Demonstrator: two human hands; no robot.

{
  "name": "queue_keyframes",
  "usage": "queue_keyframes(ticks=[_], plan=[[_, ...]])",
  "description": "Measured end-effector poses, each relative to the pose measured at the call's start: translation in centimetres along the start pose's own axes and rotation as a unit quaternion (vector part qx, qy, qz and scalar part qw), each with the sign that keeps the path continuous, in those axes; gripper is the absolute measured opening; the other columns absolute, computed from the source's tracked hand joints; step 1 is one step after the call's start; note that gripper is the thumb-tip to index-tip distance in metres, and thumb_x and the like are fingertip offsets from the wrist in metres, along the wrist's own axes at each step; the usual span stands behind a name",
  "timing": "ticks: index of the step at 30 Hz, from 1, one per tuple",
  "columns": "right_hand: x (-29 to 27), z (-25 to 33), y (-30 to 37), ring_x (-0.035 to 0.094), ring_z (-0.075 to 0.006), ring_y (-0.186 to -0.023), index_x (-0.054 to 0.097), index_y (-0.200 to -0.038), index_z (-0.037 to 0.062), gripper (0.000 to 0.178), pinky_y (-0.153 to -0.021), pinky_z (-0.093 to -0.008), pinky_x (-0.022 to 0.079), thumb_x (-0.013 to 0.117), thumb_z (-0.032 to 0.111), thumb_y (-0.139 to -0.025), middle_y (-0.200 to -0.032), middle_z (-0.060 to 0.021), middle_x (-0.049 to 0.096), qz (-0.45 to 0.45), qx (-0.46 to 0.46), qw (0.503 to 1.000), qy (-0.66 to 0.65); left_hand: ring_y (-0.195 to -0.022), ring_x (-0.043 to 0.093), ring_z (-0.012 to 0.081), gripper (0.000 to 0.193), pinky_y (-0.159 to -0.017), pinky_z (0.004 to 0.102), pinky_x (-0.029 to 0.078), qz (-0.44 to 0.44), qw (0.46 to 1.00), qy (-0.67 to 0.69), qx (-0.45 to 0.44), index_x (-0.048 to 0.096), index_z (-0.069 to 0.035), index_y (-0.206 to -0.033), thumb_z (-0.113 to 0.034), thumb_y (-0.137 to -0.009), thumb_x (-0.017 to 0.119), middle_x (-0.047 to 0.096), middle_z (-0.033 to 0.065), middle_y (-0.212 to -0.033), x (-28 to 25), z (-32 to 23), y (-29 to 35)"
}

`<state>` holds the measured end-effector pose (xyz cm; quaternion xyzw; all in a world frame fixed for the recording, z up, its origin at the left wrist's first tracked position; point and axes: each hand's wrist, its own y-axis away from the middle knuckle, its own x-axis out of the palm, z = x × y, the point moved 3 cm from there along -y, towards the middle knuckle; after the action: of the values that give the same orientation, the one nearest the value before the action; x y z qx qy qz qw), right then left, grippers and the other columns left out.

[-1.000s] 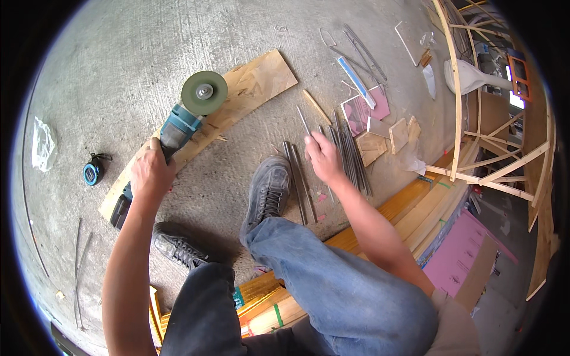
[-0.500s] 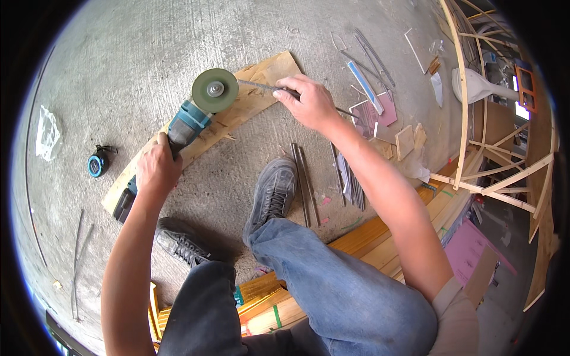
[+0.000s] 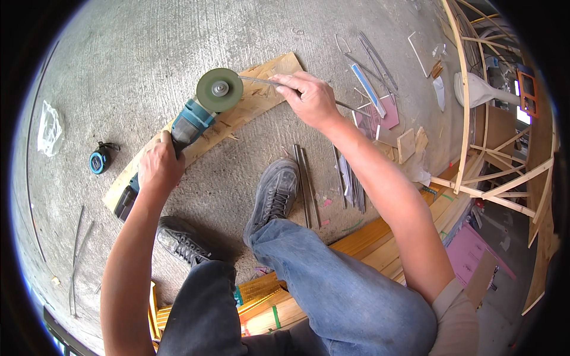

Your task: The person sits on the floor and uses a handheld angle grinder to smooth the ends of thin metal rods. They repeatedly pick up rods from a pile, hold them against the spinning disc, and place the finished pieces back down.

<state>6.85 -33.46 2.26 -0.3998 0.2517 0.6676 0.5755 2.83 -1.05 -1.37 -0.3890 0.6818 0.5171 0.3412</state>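
My left hand [image 3: 160,166] is wrapped round the body of a teal and black angle grinder [image 3: 191,123], which lies slantwise over a wooden board [image 3: 261,89]. Its round greenish disc [image 3: 219,89] faces up at the far end. In my right hand [image 3: 309,98] I pinch a thin grey metal rod [image 3: 259,80]. The rod's left tip meets the disc's right edge or sits very close to it; I cannot tell whether they touch. The rod's other end [image 3: 353,109] sticks out to the right past my hand. My fingers partly hide the grinder's handle.
A blue tape measure [image 3: 99,161] and a clear plastic bag [image 3: 50,128] lie on the concrete at left. Metal strips [image 3: 303,184] rest beside my right shoe [image 3: 274,193]. Offcuts, a blue-white strip [image 3: 368,90] and pink sheet [image 3: 389,111] are scattered at right, before a wooden frame [image 3: 465,101].
The view has shifted slightly. The grinder and rod keep nearly the same pose at the disc's edge, and my right-hand fingers have moved a little on the rod.
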Motion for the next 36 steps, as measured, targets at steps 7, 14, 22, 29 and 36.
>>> queue_keyframes(ticks=[7, 14, 22, 29, 36], plan=[[0.2, 0.7, -0.2, 0.07, -0.0207, -0.078, 0.077, -0.1, 0.0166, 0.014, -0.066, -0.0315, 0.058, 0.074, 0.017, -0.086, -0.088, -0.0014, 0.072, -0.037, -0.067, 0.995, 0.063, -0.093, 0.067, 0.0433, 0.038, -0.082, 0.0505, 0.052, 0.003, 1.0, 0.0, -0.002, 0.049, -0.001, -0.112, -0.022, -0.087, 0.066, 0.066, 0.0261, -0.098, 0.1, 0.2, 0.0], [0.4, 0.7, 0.0, 0.068, -0.023, -0.07, 0.077, -0.096, 0.0219, 0.013, -0.055, -0.036, 0.057, 0.07, 0.017, -0.086, -0.078, -0.0003, 0.066, -0.065, -0.116, 0.987, 0.086, -0.094, 0.067, 0.0432, 0.037, -0.082, 0.0505, 0.053, -0.005, 1.0, -0.003, 0.004, 0.05, -0.001, -0.113, -0.022, -0.087, 0.066, 0.066, 0.0263, -0.1, 0.0, 0.1, 0.0], [0.2, 0.9, 0.2, 0.069, -0.0248, -0.066, 0.076, -0.101, 0.0203, 0.016, -0.053, -0.037, 0.057, 0.066, 0.016, -0.089, -0.079, -0.0024, 0.067, -0.039, -0.13, 0.987, 0.087, -0.094, 0.067, 0.043, 0.037, -0.083, 0.0499, 0.053, 0.005, 1.0, -0.003, -0.004, 0.05, 0.0, -0.113, -0.022, -0.087, 0.065, 0.067, 0.0259, -0.1, -0.2, -0.1, 0.0], [-0.2, 1.3, 0.6, 0.07, -0.0249, -0.069, 0.074, -0.105, 0.0151, 0.017, -0.057, -0.0357, 0.057, 0.068, 0.014, -0.089, -0.083, -0.0051, 0.071, 0.004, -0.118, 0.988, 0.104, -0.094, 0.067, 0.0431, 0.036, -0.083, 0.05, 0.052, -0.001, 1.0, 0.003, 0.002, 0.05, 0.0, -0.11, -0.022, -0.087, 0.065, 0.067, 0.026, -0.1, -0.2, 0.0, 0.0], [-0.5, 1.8, 0.4, 0.071, -0.0256, -0.07, 0.073, -0.107, 0.0147, 0.018, -0.058, -0.0358, 0.058, 0.069, 0.016, -0.089, -0.085, -0.0058, 0.072, 0.03, -0.103, 0.988, 0.109, -0.094, 0.067, 0.0426, 0.035, -0.084, 0.0499, 0.052, -0.01, 1.0, -0.003, 0.008, 0.051, 0.0, -0.11, -0.023, -0.087, 0.065, 0.067, 0.0257, -0.1, 0.0, 0.1, 0.0]])
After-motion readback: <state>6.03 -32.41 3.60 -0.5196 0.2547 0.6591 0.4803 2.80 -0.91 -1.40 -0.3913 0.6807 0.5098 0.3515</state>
